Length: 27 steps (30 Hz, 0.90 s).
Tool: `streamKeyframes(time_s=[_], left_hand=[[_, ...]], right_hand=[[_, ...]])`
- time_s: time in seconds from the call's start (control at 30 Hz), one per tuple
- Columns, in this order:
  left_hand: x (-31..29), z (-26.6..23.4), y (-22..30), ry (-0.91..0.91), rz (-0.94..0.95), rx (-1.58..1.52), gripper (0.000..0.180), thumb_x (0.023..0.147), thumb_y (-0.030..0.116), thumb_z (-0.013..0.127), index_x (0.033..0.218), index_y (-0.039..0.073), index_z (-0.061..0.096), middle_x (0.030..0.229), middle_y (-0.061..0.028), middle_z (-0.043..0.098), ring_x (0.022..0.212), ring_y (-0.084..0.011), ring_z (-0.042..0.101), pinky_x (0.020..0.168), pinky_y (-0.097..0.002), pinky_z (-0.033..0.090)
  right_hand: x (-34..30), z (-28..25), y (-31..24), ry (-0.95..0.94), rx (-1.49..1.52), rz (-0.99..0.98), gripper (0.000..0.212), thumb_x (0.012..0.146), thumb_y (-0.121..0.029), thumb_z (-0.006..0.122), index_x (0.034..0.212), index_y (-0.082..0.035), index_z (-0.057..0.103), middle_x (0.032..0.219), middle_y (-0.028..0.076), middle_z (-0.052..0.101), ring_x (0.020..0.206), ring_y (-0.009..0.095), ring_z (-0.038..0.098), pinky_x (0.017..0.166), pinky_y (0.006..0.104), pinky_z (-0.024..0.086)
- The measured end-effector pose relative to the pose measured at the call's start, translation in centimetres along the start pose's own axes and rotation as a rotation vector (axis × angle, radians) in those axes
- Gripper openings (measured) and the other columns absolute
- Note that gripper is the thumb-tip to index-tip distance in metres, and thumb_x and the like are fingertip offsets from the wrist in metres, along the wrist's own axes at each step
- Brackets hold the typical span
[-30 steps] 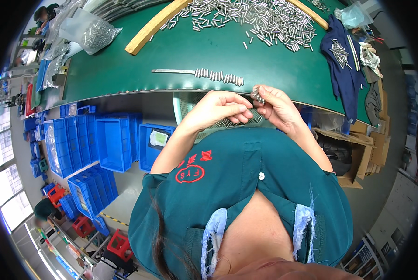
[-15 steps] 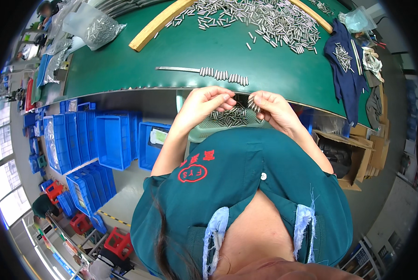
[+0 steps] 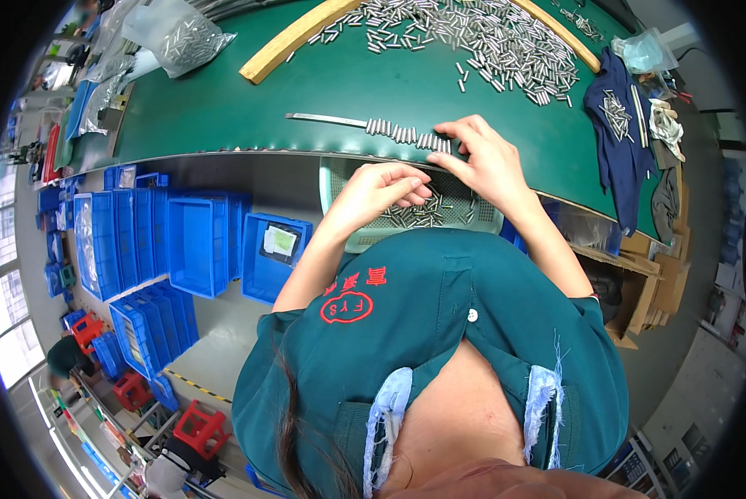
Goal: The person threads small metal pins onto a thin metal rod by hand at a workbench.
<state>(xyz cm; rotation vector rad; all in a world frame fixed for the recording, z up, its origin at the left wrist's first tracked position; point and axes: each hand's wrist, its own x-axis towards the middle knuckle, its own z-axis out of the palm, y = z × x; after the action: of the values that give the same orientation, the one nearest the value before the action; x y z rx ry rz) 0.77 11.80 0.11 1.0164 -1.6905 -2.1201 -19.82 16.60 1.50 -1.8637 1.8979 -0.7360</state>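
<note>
A row of short metal pins [image 3: 398,133] lies side by side along a thin metal strip [image 3: 327,120] near the table's front edge. My right hand [image 3: 489,162] is at the row's right end, its thumb and forefinger closed around the last pins. Lower and to the left, my left hand [image 3: 377,193] hovers over a pale green plastic basket [image 3: 329,179], fingers curled and thumb against forefinger; whatever they hold is hidden. Loose pins [image 3: 418,218] lie in the basket, which sits below the table edge, partly covered by my hand and shirt.
A big heap of pins [image 3: 506,50] lies on the green table [image 3: 198,112] between two wooden bars [image 3: 294,41]. At the right is a dark blue cloth [image 3: 614,170] with pins on it. Blue crates [image 3: 198,245] stand at the lower left; a bag of pins [image 3: 185,41] sits far left.
My right hand has moved up from the basket to the right end of the row, where the pins it held now line up. My left hand stays over the basket.
</note>
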Motion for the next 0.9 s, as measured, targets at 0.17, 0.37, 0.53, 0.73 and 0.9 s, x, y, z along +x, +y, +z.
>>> streamKeyframes(time_s=[0.17, 0.37, 0.53, 0.73, 0.9], left_hand=[[0.7, 0.5, -1.3, -0.024, -0.039, -0.046, 0.026, 0.094, 0.016, 0.054, 0.108, -0.003, 0.064, 0.092, -0.0096, 0.070, 0.081, -0.0131, 0.067, 0.071, -0.0246, 0.053], [1.4, 1.3, -2.1, -0.111, -0.131, -0.323, 0.035, 0.096, 0.025, 0.052, 0.115, -0.004, 0.058, 0.104, -0.0160, 0.067, 0.093, -0.0205, 0.067, 0.080, -0.0301, 0.055], [3.3, 2.0, -1.8, -0.276, -0.321, -0.939, 0.039, 0.098, 0.025, 0.048, 0.119, -0.008, 0.051, 0.111, -0.0231, 0.062, 0.102, -0.0315, 0.064, 0.090, -0.0425, 0.054], [4.1, 3.0, -1.8, -0.276, -0.329, -0.819, 0.030, 0.098, 0.022, 0.047, 0.110, -0.005, 0.056, 0.108, -0.0202, 0.064, 0.099, -0.0289, 0.065, 0.085, -0.0395, 0.056], [3.7, 3.8, -0.7, -0.215, -0.315, -0.676, 0.033, 0.098, 0.023, 0.048, 0.117, -0.004, 0.054, 0.107, -0.0172, 0.065, 0.098, -0.0251, 0.066, 0.082, -0.0349, 0.057]], right_hand=[[0.8, 1.1, -0.7, 0.064, -0.141, -0.076, 0.029, 0.078, -0.040, 0.069, 0.096, -0.017, 0.067, 0.089, 0.002, 0.057, 0.081, 0.021, 0.063, 0.068, 0.0356, 0.052], [0.5, 0.4, 0.7, 0.134, -0.151, -0.178, 0.021, 0.080, -0.033, 0.069, 0.092, -0.017, 0.067, 0.084, 0.000, 0.058, 0.069, 0.019, 0.061, 0.059, 0.0331, 0.049], [-1.1, -1.1, 1.2, 0.018, -0.113, -0.198, 0.018, 0.079, -0.029, 0.069, 0.091, -0.015, 0.066, 0.083, 0.003, 0.057, 0.077, 0.021, 0.061, 0.064, 0.0343, 0.050], [-2.5, -1.7, 1.0, -0.020, -0.113, -0.239, 0.021, 0.080, -0.026, 0.067, 0.097, -0.014, 0.065, 0.086, 0.004, 0.056, 0.082, 0.022, 0.061, 0.067, 0.0349, 0.051], [-3.0, -2.5, 1.4, -0.092, -0.016, -0.094, 0.043, 0.082, -0.012, 0.066, 0.123, -0.018, 0.057, 0.095, 0.004, 0.060, 0.078, 0.020, 0.062, 0.068, 0.0309, 0.051]])
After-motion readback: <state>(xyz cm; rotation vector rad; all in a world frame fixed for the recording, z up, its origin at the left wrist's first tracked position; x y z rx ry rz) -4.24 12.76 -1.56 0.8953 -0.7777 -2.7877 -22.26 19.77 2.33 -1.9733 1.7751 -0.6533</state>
